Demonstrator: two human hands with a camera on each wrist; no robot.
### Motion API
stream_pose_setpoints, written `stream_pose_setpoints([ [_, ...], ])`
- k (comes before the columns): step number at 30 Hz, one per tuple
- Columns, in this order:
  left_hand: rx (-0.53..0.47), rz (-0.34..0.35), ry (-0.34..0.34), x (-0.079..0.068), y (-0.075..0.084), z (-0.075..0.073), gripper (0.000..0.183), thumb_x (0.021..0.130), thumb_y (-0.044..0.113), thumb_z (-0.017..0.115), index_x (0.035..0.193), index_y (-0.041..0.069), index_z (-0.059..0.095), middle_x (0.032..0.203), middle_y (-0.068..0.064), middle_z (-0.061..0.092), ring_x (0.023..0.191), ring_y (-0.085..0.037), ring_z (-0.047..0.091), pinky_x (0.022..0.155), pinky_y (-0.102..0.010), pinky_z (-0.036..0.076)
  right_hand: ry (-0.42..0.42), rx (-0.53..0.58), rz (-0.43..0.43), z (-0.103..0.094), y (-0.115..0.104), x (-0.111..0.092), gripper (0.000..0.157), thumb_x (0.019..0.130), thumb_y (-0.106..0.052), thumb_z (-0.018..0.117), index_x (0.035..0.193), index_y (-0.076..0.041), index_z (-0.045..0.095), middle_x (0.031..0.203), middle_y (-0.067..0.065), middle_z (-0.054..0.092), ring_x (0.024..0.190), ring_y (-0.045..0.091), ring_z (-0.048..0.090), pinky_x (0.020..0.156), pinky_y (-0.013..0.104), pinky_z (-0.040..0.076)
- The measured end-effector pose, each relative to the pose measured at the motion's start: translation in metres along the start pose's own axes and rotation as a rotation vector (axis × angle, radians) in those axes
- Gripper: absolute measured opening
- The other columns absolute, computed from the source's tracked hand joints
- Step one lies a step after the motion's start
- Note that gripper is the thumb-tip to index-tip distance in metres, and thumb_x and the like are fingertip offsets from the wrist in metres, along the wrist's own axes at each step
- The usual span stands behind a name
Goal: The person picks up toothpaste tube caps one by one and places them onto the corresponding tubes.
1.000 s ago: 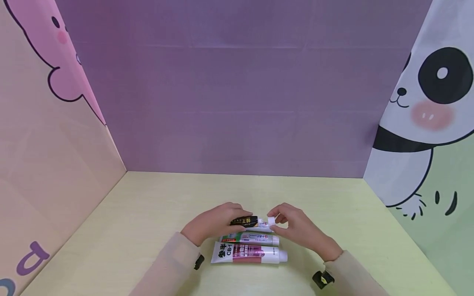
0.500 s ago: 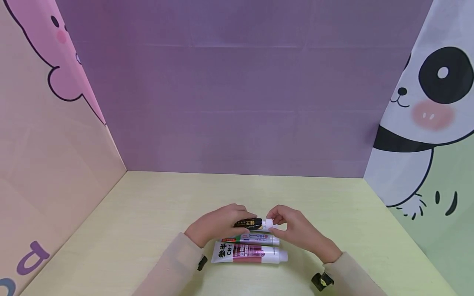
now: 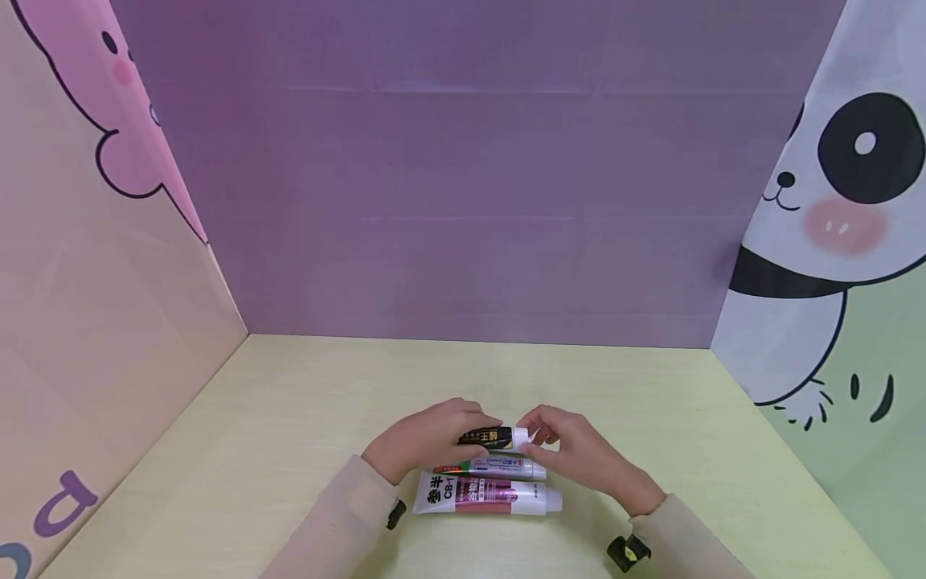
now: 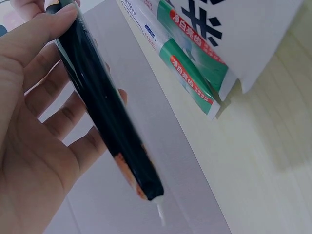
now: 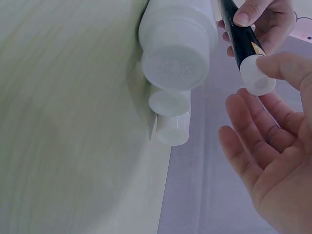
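My left hand (image 3: 427, 437) holds a black toothpaste tube (image 4: 97, 97) raised above the table, thumb on one side and fingers behind it. A white cap (image 5: 257, 75) sits at the tube's right end. The thumb and index finger of my right hand (image 3: 579, 448) pinch this cap, while its other fingers are spread in the right wrist view. Nearer me lie a green-and-white toothpaste tube (image 3: 506, 466) and a larger white-and-purple toothpaste tube (image 3: 485, 495), caps to the right. Another green-ended tube (image 4: 187, 80) lies alongside, mostly hidden in the head view.
The pale wooden table (image 3: 304, 402) meets a purple back wall (image 3: 463, 201). Side panels with a pink cartoon figure (image 3: 79, 88) and a panda (image 3: 832, 201) stand left and right. Dark wrist cameras sit below both hands.
The white cap and right hand have moved slightly left, up against the black tube's end. The left hand has shifted a little right with the tube. The tubes on the table stay put.
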State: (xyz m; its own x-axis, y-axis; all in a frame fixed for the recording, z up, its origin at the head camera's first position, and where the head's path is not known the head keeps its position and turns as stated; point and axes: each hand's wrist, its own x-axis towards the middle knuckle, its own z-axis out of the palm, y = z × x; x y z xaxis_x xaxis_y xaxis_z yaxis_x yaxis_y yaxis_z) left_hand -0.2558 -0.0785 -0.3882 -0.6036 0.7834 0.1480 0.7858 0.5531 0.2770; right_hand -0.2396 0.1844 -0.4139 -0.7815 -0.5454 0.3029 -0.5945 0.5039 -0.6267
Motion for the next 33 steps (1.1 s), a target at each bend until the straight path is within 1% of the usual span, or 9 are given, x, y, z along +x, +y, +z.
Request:
stream_pose_setpoints([
  [4,0.01,0.009,0.01,-0.0004,0.0001,-0.0003,0.04,0.096,0.024,0.07,0.134,0.012,0.064,0.113,0.002,0.064,0.097,-0.01,0.054,0.087,-0.025,0.049,-0.012,0.007,0.017,0.0001,0.0007,0.0011,0.018,0.099,-0.028,0.065,0.108,-0.012,0.068,0.091,-0.008,0.066,0.081,0.007,0.06,0.073,0.027,0.053],
  [7,0.011,0.007,0.01,-0.0005,0.0007,-0.0006,0.04,0.096,0.026,0.069,0.134,0.012,0.064,0.112,0.003,0.063,0.096,-0.009,0.053,0.086,-0.025,0.049,-0.016,-0.009,0.037,0.0002,0.0005,0.002,0.021,0.102,-0.03,0.059,0.104,-0.012,0.069,0.087,-0.004,0.067,0.076,0.007,0.058,0.068,0.026,0.051],
  [12,0.02,0.017,0.015,-0.0001,0.0016,-0.0005,0.04,0.098,0.027,0.068,0.135,0.013,0.064,0.111,0.003,0.063,0.093,-0.008,0.053,0.085,-0.024,0.048,-0.017,-0.036,0.09,0.0007,-0.0008,0.0034,0.035,0.107,-0.035,0.048,0.087,-0.014,0.068,0.077,-0.002,0.065,0.068,0.007,0.053,0.06,0.027,0.046],
  [15,0.023,0.027,0.02,0.0001,0.0017,-0.0004,0.04,0.098,0.026,0.067,0.135,0.013,0.064,0.111,0.003,0.063,0.094,-0.008,0.053,0.086,-0.024,0.049,-0.023,-0.035,0.129,0.0017,-0.0015,0.0045,0.045,0.108,-0.038,0.042,0.077,-0.015,0.064,0.073,-0.005,0.064,0.066,0.008,0.053,0.06,0.028,0.046],
  [19,0.017,0.028,0.024,0.0002,0.0014,-0.0005,0.039,0.098,0.025,0.067,0.135,0.013,0.063,0.111,0.002,0.063,0.095,-0.008,0.054,0.087,-0.024,0.048,-0.029,-0.01,0.172,0.0027,-0.0019,0.005,0.051,0.109,-0.041,0.038,0.074,-0.015,0.065,0.072,-0.008,0.065,0.069,0.01,0.058,0.065,0.029,0.049],
  [25,0.01,0.021,0.025,0.0,0.0016,-0.0007,0.04,0.098,0.026,0.067,0.136,0.013,0.063,0.112,0.002,0.063,0.095,-0.008,0.054,0.087,-0.024,0.049,-0.045,-0.001,0.203,0.0012,-0.0025,0.0041,0.057,0.11,-0.042,0.032,0.079,-0.012,0.069,0.074,-0.008,0.067,0.073,0.013,0.064,0.072,0.031,0.052],
  [27,0.01,0.02,0.025,-0.0002,0.0015,-0.0007,0.04,0.098,0.026,0.067,0.136,0.013,0.063,0.113,0.002,0.063,0.095,-0.008,0.054,0.087,-0.024,0.049,-0.05,-0.01,0.203,0.0005,-0.0022,0.0035,0.056,0.11,-0.041,0.03,0.084,-0.011,0.07,0.077,-0.007,0.068,0.075,0.014,0.065,0.074,0.034,0.052],
  [30,0.007,0.026,0.029,-0.0009,0.0016,-0.0011,0.04,0.098,0.026,0.067,0.136,0.013,0.063,0.112,0.002,0.063,0.094,-0.008,0.054,0.086,-0.024,0.049,-0.039,-0.015,0.191,-0.0005,-0.0013,0.002,0.045,0.11,-0.04,0.033,0.101,-0.013,0.068,0.086,-0.003,0.069,0.081,0.016,0.066,0.076,0.036,0.052],
  [33,0.008,0.038,0.033,-0.0015,0.002,-0.0021,0.04,0.097,0.026,0.068,0.135,0.012,0.064,0.111,0.002,0.063,0.093,-0.009,0.053,0.084,-0.024,0.049,-0.017,-0.007,0.149,-0.0016,-0.0011,0.0008,0.032,0.108,-0.04,0.043,0.118,-0.015,0.062,0.099,-0.001,0.069,0.09,0.016,0.065,0.079,0.036,0.052],
])
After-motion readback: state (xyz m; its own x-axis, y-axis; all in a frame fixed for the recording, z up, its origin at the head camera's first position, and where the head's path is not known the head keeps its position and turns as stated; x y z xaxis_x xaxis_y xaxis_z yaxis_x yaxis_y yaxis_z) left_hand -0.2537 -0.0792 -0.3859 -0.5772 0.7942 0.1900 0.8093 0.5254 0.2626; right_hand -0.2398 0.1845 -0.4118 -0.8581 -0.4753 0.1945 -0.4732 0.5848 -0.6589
